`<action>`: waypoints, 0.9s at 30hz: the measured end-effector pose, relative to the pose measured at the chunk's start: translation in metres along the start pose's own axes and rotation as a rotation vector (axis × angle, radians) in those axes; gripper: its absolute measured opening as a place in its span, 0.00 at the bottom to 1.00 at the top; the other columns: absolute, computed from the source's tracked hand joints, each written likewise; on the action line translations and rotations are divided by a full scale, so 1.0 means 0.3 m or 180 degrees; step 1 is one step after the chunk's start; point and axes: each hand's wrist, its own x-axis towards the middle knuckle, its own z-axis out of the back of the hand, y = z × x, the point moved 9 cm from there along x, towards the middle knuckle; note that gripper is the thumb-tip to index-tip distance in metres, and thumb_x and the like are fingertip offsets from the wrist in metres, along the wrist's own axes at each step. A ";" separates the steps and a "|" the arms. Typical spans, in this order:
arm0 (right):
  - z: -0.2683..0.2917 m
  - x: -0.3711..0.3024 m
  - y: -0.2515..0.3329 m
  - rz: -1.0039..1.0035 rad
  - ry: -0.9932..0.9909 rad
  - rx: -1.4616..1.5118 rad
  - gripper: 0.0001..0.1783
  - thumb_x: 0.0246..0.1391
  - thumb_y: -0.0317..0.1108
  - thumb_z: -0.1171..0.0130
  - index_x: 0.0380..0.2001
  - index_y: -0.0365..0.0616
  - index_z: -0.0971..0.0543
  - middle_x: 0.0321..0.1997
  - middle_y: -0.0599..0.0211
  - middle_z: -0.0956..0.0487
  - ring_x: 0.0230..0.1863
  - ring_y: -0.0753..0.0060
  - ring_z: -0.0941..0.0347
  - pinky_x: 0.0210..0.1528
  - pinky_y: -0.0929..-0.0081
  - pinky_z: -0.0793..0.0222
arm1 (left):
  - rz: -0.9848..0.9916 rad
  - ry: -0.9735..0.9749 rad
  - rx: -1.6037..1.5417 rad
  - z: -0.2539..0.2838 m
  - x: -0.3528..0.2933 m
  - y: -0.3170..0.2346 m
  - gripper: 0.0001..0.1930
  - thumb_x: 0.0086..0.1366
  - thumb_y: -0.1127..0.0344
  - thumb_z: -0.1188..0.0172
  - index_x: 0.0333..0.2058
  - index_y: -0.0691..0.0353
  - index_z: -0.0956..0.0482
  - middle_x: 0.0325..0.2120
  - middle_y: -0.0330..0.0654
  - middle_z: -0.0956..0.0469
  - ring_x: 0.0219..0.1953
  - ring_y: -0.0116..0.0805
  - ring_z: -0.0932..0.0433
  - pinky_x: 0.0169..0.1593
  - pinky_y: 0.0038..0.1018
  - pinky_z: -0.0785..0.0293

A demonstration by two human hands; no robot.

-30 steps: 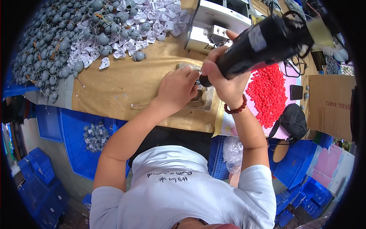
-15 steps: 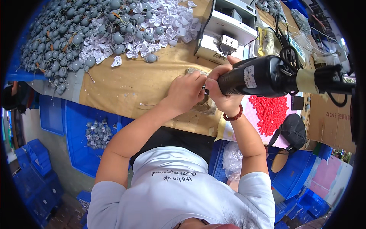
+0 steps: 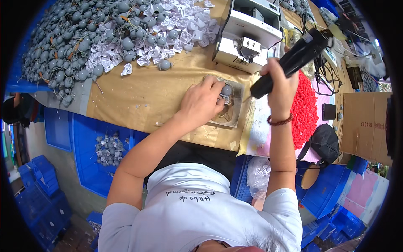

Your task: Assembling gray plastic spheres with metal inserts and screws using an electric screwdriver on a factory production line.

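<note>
My right hand (image 3: 280, 93) is wrapped round a black electric screwdriver (image 3: 299, 55), held tilted above the table to the right of a flat fixture block (image 3: 236, 110). Its thin bit points down and to the left, apart from any part. On the block, my left hand (image 3: 200, 101) keeps its fingers closed on a small grey ball-shaped part (image 3: 226, 90) with a whitish piece at its lower side. My fingers partly hide that piece. A thin pin-like rod (image 3: 160, 123) lies near my left forearm.
Grey ball parts (image 3: 63, 46) and white plastic pieces (image 3: 184, 29) are heaped at the back left. Behind the block stands a white screw feeder (image 3: 252, 29). Small red pieces (image 3: 303, 113) lie on the right, near a black cap-like item (image 3: 323, 145). A blue bin (image 3: 90, 168) sits below left.
My right hand has lifted the electric screwdriver off the part and swung it up and right. My left hand stays on the block, where the grey part now shows.
</note>
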 end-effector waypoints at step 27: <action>0.067 -0.069 -0.130 -0.0252 0.0621 -0.0514 0.09 0.66 0.33 0.40 0.43 0.39 0.17 0.35 0.72 0.17 0.35 0.84 0.24 0.38 0.83 0.27 | -0.0605 -0.0135 -0.0637 0.156 -0.134 0.008 0.20 0.56 0.72 0.31 0.49 0.56 0.20 0.37 0.41 0.20 0.33 0.40 0.20 0.35 0.35 0.25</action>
